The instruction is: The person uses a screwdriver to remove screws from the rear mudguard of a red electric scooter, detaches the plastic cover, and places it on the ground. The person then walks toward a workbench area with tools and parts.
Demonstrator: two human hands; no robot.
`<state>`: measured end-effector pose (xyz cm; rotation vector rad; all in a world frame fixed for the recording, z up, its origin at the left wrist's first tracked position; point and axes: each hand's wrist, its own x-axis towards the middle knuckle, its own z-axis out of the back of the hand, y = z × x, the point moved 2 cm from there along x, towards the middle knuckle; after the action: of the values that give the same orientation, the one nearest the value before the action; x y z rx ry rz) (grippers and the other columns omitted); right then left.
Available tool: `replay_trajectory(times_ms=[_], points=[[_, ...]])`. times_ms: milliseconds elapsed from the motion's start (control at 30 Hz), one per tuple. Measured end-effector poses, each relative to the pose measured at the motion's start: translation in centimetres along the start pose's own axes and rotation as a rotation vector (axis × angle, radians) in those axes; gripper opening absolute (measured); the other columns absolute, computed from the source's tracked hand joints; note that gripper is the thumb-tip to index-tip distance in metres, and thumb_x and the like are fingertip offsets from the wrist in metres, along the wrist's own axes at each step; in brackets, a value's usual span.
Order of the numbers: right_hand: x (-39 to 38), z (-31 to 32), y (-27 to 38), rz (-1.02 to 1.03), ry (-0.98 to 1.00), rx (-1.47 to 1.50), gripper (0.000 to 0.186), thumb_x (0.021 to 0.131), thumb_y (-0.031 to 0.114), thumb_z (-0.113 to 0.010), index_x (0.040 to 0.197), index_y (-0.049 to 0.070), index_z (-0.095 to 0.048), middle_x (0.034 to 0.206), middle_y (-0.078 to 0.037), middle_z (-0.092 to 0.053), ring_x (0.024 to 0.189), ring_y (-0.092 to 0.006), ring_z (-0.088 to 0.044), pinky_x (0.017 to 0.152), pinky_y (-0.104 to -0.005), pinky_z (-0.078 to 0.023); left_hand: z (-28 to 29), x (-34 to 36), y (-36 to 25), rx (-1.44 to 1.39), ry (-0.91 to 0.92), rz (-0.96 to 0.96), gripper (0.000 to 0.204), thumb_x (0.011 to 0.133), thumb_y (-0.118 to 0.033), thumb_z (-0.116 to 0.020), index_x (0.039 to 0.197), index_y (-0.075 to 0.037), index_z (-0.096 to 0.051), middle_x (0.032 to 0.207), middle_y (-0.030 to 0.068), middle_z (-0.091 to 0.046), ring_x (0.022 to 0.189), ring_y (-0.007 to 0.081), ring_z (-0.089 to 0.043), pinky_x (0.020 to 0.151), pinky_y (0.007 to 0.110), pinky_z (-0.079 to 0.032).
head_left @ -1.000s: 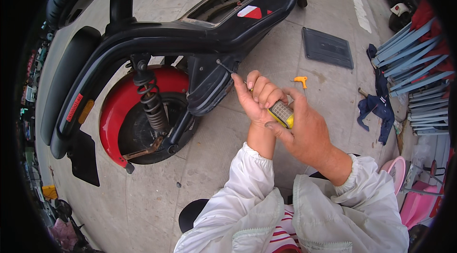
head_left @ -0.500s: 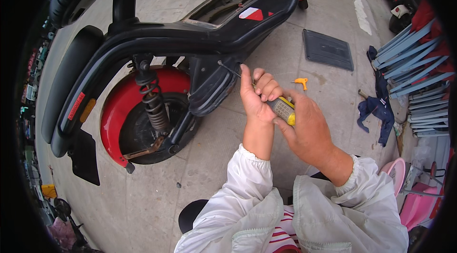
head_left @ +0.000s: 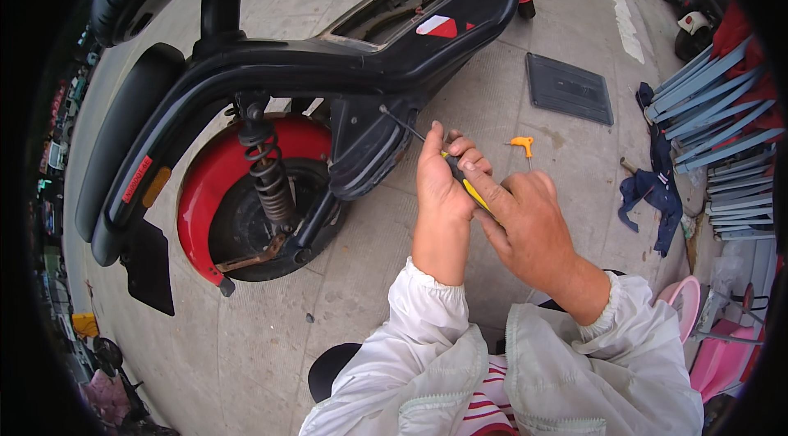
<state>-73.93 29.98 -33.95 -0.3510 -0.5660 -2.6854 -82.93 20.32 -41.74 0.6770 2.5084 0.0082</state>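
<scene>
Gripping screwdriver [head_left: 475,191], left hand [head_left: 443,186] up front, right hand [head_left: 532,221] behind — crooked push could make it skid, scratch scooter side cover [head_left: 359,149].

I wear a thin off-white jacket [head_left: 435,370] at 6 o'clock, hanging open, with a pale grey-green zip edge [head_left: 509,329] and ridged seams [head_left: 447,397] of the same tint low on its front. The left sleeve [head_left: 419,329] at 6 o'clock and the right sleeve [head_left: 640,354] at 4 are creased, each gathered at the cuff above my bare left grip [head_left: 447,182] and right grip [head_left: 533,219]. Inside, at 5 o'clock, a white shirt [head_left: 486,417] shows red stripes.
</scene>
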Motion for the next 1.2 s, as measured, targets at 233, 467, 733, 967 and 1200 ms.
replay_trajectory(times_ms=[233,467,733,967,1200], points=[[-0.7,0.0,-0.2,-0.528,0.091,0.471,0.062,0.085,0.02,-0.074,0.137,-0.002,-0.049,0.092,-0.026,-0.066,0.085,-0.0404,-0.067,0.075,-0.0479,-0.05,0.6,1.9,1.0,-0.423,0.78,0.116,0.042,0.097,-0.049,-0.06,0.075,-0.013,-0.054,0.051,-0.0066,-0.035,0.039,0.004,-0.028,0.044,0.022,-0.033],[-0.4,0.0,-0.7,-0.13,0.052,0.029,0.065,0.084,0.019,-0.074,0.14,-0.001,-0.046,0.104,-0.024,-0.066,0.089,-0.0425,-0.066,0.076,-0.0489,-0.05,-0.6,0.0,1.1,0.055,0.05,-0.147,0.039,0.097,-0.048,-0.061,0.086,-0.012,-0.051,0.062,-0.0031,-0.04,0.053,0.0072,-0.039,0.053,0.024,-0.037],[-0.9,-0.7,-0.8,-0.479,0.018,0.504,0.062,0.094,0.03,-0.066,0.138,-0.008,-0.045,0.092,-0.02,-0.068,0.072,-0.0337,-0.065,0.066,-0.0382,-0.052,0.9,1.6,0.6,-0.269,0.595,0.086,0.047,0.095,-0.058,-0.057,0.077,-0.015,-0.052,0.05,-0.0074,-0.032,0.039,0.0047,-0.029,0.042,0.022,-0.03],[-0.8,-1.3,-2.2,-0.598,0.165,0.732,0.06,0.094,0.022,-0.065,0.141,-0.006,-0.043,0.085,-0.02,-0.066,0.069,-0.0301,-0.065,0.062,-0.0366,-0.05,0.8,1.3,1.3,-0.129,0.184,-0.106,0.038,0.096,-0.045,-0.063,0.088,-0.01,-0.054,0.057,-0.0044,-0.04,0.047,0.0064,-0.037,0.048,0.023,-0.04],[-0.3,-0.2,0.2,-0.104,0.072,0.108,0.073,0.089,0.024,-0.072,0.146,-0.005,-0.037,0.104,-0.023,-0.064,0.088,-0.0374,-0.065,0.075,-0.043,-0.051,1.1,1.0,-0.7,-0.093,0.374,0.004,0.039,0.097,-0.048,-0.06,0.086,-0.011,-0.054,0.056,-0.0044,-0.037,0.045,0.006,-0.034,0.045,0.02,-0.034]])
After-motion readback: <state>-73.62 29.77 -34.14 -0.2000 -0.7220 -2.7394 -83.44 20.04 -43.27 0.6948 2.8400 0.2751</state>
